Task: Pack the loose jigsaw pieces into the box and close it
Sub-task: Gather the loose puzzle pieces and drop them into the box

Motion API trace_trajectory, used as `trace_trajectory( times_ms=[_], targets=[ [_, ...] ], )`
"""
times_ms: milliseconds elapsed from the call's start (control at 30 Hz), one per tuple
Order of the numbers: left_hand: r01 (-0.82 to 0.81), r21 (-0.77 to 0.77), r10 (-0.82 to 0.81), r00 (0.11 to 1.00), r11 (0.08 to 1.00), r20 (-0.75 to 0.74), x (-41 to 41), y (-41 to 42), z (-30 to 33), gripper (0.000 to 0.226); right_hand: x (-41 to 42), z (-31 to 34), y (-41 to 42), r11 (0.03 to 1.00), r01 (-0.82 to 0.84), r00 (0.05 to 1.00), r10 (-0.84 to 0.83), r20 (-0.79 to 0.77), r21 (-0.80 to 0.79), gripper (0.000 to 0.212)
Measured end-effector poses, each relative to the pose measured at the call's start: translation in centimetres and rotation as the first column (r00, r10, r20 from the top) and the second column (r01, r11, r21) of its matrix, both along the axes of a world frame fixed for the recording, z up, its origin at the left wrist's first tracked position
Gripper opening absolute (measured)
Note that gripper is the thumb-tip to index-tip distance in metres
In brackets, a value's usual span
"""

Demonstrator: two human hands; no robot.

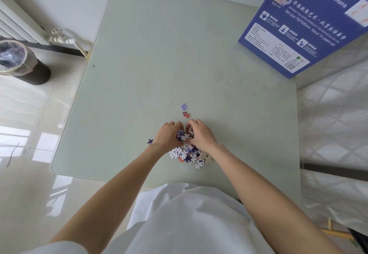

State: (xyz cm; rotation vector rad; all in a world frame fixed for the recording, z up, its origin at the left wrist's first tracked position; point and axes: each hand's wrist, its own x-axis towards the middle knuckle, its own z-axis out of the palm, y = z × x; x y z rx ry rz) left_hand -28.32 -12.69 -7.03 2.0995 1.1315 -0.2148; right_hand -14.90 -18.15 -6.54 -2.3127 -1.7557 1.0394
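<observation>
Fingers (180,125) of both hands curled inward, cupped around a handful of jigsaw pieces (184,135) held between the palms. Left hand (167,136) and right hand (201,136) face each other, fingertips nearly meeting over the top of the scoop. Neither is spread wide; both hold pieces.

Just below the hands, toward the person: the rest of the pile (189,155), mixed white, blue and orange, lying flat on the bench (149,54). Strays apart from it: a purple piece (184,106) and a red piece (186,115) just beyond the fingertips, and a dark piece (150,141) beside the left wrist.

Further out, far right corner of the bench: the blue box (298,27), printed side up, well apart from the pile. Cannot tell whether this is the lid or the base, or whether it is open.

Beyond the bench: a lined waste bin (18,60) on the tiled floor at left, a radiator pipe with valve behind it.

Step in hand, as judged: gathering, first scoops, with most pieces still outside the box. Next move calls for keeping the cupped hands sealed at the bottom while carrying across to the box. The strays need a separate pinch each.
</observation>
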Motion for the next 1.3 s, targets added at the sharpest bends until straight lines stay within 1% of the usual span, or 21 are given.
trace_trajectory(
  times_ms=[67, 200, 333, 433, 533, 700, 833, 967, 1100, 1200, 1300],
  targets=[
    [-0.007, -0.014, 0.007, 1.000, 1.000, 0.007, 0.0, 0.3, 0.0, 0.043, 0.3, 0.0, -0.1, 1.000, -0.002, 1.000, 0.002, -0.013, -0.002, 0.044],
    [-0.035, -0.031, 0.037, 0.998, 0.999, 0.042, -0.1, 0.6, 0.0, 0.036, 0.7, -0.1, -0.6, 1.000, -0.007, 1.000, 0.007, -0.007, -0.003, 0.037],
    [-0.131, -0.073, 0.137, 0.988, 0.989, 0.075, -0.6, 1.1, 0.4, 0.025, 1.2, 0.1, -1.2, 0.998, 0.059, 0.996, -0.057, -0.066, 0.033, 0.029],
    [-0.185, -0.098, 0.192, 0.979, 0.978, 0.069, -1.0, 1.7, 0.9, 0.025, 1.8, 0.5, -1.3, 0.988, 0.135, 0.984, -0.126, -0.128, 0.069, 0.019],
    [-0.238, -0.110, 0.246, 0.967, 0.965, 0.072, -1.1, 2.3, 1.8, 0.031, 2.8, 1.3, -1.2, 0.977, 0.195, 0.964, -0.174, -0.201, 0.087, 0.016],
    [-0.241, -0.100, 0.247, 0.967, 0.965, 0.060, -0.4, 3.0, 3.0, 0.027, 4.9, 2.9, -0.8, 0.977, 0.196, 0.951, -0.169, -0.257, 0.079, 0.014],
    [-0.255, -0.064, 0.262, 0.956, 0.965, 0.134, 1.0, 3.5, 4.6, 0.028, 6.6, 4.6, -0.3, 0.979, 0.180, 0.945, -0.146, -0.294, 0.094, 0.012],
    [-0.204, -0.008, 0.199, 0.947, 0.979, 0.253, 4.4, 5.5, 8.9, 0.032, 10.6, 9.5, 1.0, 0.964, 0.182, 0.930, -0.104, -0.353, 0.196, 0.011],
    [-0.156, -0.005, 0.146, 0.916, 0.988, 0.373, 9.2, 8.4, 14.1, 0.018, 15.7, 16.7, 2.7, 0.920, 0.177, 0.932, -0.043, -0.361, 0.349, 0.010],
    [-0.098, -0.006, 0.089, 0.878, 0.995, 0.470, 14.6, 11.2, 18.2, 0.010, 20.6, 23.0, 4.6, 0.841, 0.215, 0.942, -0.044, -0.333, 0.497, 0.011],
    [-0.044, 0.070, -0.005, 0.815, 0.997, 0.579, 20.3, 14.4, 22.5, 0.013, 25.6, 28.9, 6.9, 0.685, 0.230, 0.965, -0.069, -0.252, 0.692, 0.012]
  ],
)
